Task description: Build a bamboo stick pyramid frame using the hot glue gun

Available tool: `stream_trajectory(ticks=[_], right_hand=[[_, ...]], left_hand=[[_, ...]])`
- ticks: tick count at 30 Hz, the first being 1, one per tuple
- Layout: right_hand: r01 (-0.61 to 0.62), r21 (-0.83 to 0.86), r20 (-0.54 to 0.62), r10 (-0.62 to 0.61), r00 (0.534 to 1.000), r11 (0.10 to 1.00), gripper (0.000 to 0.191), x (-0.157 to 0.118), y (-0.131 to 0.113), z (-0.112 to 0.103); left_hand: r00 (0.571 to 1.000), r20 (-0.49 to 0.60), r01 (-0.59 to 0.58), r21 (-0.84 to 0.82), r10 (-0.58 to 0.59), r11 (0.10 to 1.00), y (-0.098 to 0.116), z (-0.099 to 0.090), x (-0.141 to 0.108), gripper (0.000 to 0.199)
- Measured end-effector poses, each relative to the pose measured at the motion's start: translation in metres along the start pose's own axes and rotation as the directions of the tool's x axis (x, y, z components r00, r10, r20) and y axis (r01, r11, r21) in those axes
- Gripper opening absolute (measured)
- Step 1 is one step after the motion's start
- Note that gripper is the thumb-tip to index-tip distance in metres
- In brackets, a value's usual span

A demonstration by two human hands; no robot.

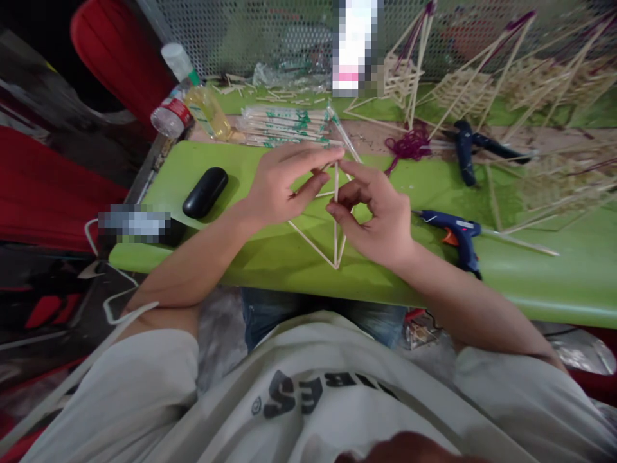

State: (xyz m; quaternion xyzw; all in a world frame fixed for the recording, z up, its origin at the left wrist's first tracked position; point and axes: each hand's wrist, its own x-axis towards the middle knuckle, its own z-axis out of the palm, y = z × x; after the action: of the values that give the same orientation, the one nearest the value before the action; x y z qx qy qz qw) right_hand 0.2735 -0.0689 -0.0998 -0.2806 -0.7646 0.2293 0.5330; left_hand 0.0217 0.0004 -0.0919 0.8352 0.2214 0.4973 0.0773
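Pale stick frame (336,238) on the desk (270,263) — near corner looks joined, top perhaps unfixed. From afar, I see the right hand (380,212) pinching it — left hand (277,186) at its top, grip unclear.

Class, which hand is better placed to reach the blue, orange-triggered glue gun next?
Probably the right hand: the blue, orange-triggered glue gun lies just to its right. The left hand is farther away, though both are at the thin, pale wooden-stick frame.
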Motion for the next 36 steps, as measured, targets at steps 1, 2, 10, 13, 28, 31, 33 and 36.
stream_trajectory(ticks=[1,2,10,13,28,31,33,36], right_hand=[[0.016,0.007,-0.003,-0.016,1.0,1.0,0.061,0.0,0.0,0.0],[0.027,0.013,-0.004,-0.027,1.0,1.0,0.06,0.001,-0.001,0.0],[-0.014,-0.009,0.007,0.014,1.0,1.0,0.06,0.001,-0.003,0.0],[0.003,-0.005,-0.004,-0.003,1.0,1.0,0.056,0.002,-0.004,0.0],[0.004,-0.019,0.008,-0.003,1.0,1.0,0.06,0.002,-0.004,-0.001],[-0.001,-0.029,0.008,0.002,1.0,1.0,0.061,0.001,-0.002,-0.001],[-0.011,-0.038,0.008,0.011,1.0,0.999,0.06,0.0,-0.002,-0.002],[-0.036,-0.05,0.008,0.037,0.999,0.998,0.059,0.001,-0.003,-0.002]], left_hand=[[1.0,-0.021,-0.017,-0.026,0.016,1.0,0.0,0.001,0.001,0.041],[0.999,-0.038,-0.031,-0.046,0.029,0.998,0.001,0.003,0.002,0.04],[0.991,-0.094,0.084,-0.139,-0.098,0.987,0.016,0.011,0.008,0.038],[0.979,-0.126,0.132,-0.221,-0.162,0.966,0.019,0.016,0.008,0.036],[0.969,-0.094,0.194,-0.292,-0.23,0.937,0.013,0.018,0.003,0.036],[0.97,-0.076,0.206,-0.256,-0.232,0.944,0.011,0.018,0.001,0.041],[0.971,-0.07,0.205,-0.238,-0.227,0.949,0.01,0.017,0.001,0.042],[0.974,-0.072,0.192,-0.234,-0.213,0.953,0.01,0.017,0.001,0.042]])
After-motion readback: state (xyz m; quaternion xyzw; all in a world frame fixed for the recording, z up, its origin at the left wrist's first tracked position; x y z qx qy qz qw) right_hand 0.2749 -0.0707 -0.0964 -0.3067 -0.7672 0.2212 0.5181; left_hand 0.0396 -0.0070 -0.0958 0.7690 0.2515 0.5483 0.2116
